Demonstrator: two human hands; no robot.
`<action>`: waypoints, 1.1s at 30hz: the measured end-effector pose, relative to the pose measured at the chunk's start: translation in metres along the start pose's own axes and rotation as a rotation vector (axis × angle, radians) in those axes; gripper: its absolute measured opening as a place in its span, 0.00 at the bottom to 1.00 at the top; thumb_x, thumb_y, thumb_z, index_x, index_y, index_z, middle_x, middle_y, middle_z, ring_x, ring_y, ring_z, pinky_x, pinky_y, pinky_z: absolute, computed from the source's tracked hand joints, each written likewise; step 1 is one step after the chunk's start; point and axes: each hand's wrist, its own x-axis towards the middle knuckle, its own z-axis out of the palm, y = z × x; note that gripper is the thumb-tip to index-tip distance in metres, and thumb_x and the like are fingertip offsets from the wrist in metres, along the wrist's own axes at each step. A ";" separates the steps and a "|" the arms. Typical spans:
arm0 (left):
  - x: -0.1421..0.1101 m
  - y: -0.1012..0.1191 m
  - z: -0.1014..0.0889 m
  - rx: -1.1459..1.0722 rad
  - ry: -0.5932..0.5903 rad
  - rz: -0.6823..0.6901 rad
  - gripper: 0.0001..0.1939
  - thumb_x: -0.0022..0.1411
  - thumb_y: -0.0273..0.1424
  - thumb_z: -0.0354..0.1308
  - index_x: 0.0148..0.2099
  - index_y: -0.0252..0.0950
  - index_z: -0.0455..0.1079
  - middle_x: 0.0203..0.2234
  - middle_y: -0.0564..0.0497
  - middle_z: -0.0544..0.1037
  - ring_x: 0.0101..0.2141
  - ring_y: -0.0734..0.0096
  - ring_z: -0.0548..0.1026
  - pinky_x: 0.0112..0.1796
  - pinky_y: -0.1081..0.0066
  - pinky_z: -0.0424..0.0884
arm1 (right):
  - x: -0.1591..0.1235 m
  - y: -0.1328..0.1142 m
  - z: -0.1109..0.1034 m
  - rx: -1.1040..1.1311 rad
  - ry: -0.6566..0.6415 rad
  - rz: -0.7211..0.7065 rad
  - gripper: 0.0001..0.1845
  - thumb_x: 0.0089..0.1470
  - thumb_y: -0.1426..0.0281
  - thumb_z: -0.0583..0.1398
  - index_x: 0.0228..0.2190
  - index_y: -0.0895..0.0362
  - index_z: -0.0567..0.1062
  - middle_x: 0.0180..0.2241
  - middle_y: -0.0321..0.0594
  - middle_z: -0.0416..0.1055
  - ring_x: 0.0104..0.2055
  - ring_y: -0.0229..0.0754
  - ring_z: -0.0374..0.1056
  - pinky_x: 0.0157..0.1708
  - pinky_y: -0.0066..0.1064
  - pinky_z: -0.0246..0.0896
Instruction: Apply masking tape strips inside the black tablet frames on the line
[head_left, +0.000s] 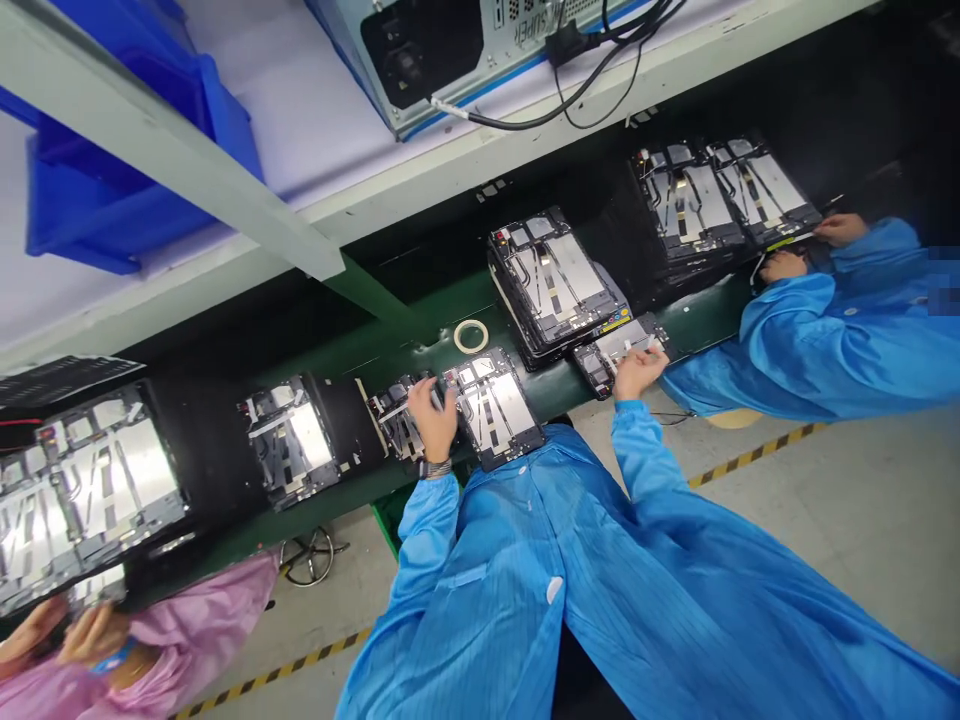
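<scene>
An opened tablet (501,412), with a silver battery and black cables showing, lies in front of me at the bench edge. My left hand (433,422) is over its left side and over another opened tablet (397,402), fingers apart with nothing visible in them. At the right, my right hand (637,372) rests over a third opened tablet (596,368) lying crosswise. Its fingers are drawn together near a small white piece; what they pinch is too small to make out. Behind this tablet stands a stack of opened tablets (559,280).
A tape roll (471,337) lies on the green bench mat. More opened tablets (289,440) lie leftward. A co-worker in pink (187,630) handles a part at far left; another in blue (847,320) works at right beside tablets (686,205). A shelf (420,185) overhangs the bench.
</scene>
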 end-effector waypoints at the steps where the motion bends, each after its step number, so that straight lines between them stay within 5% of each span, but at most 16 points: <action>1: 0.003 0.018 0.007 0.035 -0.060 0.063 0.22 0.69 0.39 0.60 0.63 0.40 0.70 0.62 0.37 0.71 0.67 0.51 0.66 0.68 0.53 0.60 | -0.018 -0.002 -0.005 -0.006 0.043 -0.037 0.22 0.61 0.62 0.60 0.53 0.52 0.61 0.34 0.34 0.68 0.31 0.40 0.72 0.31 0.32 0.72; 3: 0.013 0.048 0.023 0.105 -0.183 0.156 0.28 0.69 0.43 0.61 0.67 0.40 0.68 0.67 0.36 0.66 0.70 0.47 0.61 0.69 0.50 0.56 | -0.060 -0.010 -0.009 -0.021 -0.020 -0.141 0.22 0.61 0.62 0.61 0.53 0.53 0.63 0.35 0.35 0.70 0.33 0.40 0.72 0.34 0.33 0.73; 5: 0.027 0.066 0.036 0.177 -0.305 0.197 0.30 0.69 0.44 0.61 0.69 0.41 0.66 0.69 0.36 0.65 0.71 0.45 0.59 0.70 0.47 0.51 | -0.100 -0.024 -0.002 -0.020 -0.270 -0.239 0.21 0.63 0.62 0.61 0.55 0.53 0.65 0.36 0.37 0.72 0.34 0.41 0.73 0.35 0.33 0.73; 9: 0.053 0.068 0.047 0.236 -0.466 0.178 0.28 0.69 0.40 0.61 0.69 0.42 0.66 0.65 0.39 0.71 0.67 0.45 0.65 0.70 0.44 0.49 | -0.141 -0.058 0.038 -0.028 -0.643 -0.465 0.25 0.66 0.66 0.60 0.62 0.51 0.64 0.47 0.44 0.73 0.41 0.44 0.74 0.40 0.36 0.76; 14: 0.066 0.063 0.045 0.254 -0.573 0.169 0.31 0.68 0.43 0.63 0.69 0.43 0.65 0.64 0.40 0.73 0.63 0.46 0.69 0.65 0.49 0.58 | -0.128 -0.079 0.098 -0.206 -0.869 -0.737 0.33 0.63 0.77 0.54 0.68 0.53 0.61 0.59 0.52 0.66 0.51 0.49 0.72 0.54 0.43 0.74; 17: 0.067 0.066 0.044 0.260 -0.589 0.148 0.31 0.67 0.42 0.64 0.69 0.43 0.66 0.64 0.41 0.73 0.63 0.47 0.69 0.63 0.52 0.60 | -0.116 -0.081 0.116 -0.289 -0.915 -0.784 0.35 0.61 0.79 0.54 0.68 0.55 0.61 0.58 0.53 0.65 0.51 0.50 0.71 0.54 0.44 0.73; 23: 0.079 0.070 0.044 0.251 -0.640 0.085 0.31 0.64 0.43 0.67 0.67 0.44 0.69 0.63 0.41 0.74 0.63 0.46 0.68 0.62 0.52 0.62 | -0.103 -0.092 0.123 -0.381 -1.011 -0.686 0.40 0.61 0.78 0.55 0.71 0.55 0.53 0.46 0.46 0.71 0.45 0.48 0.71 0.53 0.44 0.72; 28: 0.093 0.074 0.044 0.276 -0.705 0.021 0.33 0.59 0.45 0.70 0.64 0.44 0.72 0.61 0.41 0.75 0.63 0.45 0.69 0.62 0.52 0.62 | -0.107 -0.100 0.127 -0.461 -1.039 -0.737 0.49 0.60 0.78 0.56 0.76 0.54 0.41 0.59 0.53 0.63 0.54 0.51 0.70 0.58 0.47 0.71; 33: 0.097 0.075 0.041 0.261 -0.729 0.008 0.34 0.57 0.45 0.72 0.63 0.44 0.73 0.60 0.42 0.77 0.63 0.46 0.70 0.62 0.53 0.62 | -0.107 -0.097 0.129 -0.573 -1.093 -0.811 0.54 0.60 0.79 0.56 0.77 0.48 0.33 0.60 0.52 0.60 0.53 0.50 0.70 0.54 0.45 0.74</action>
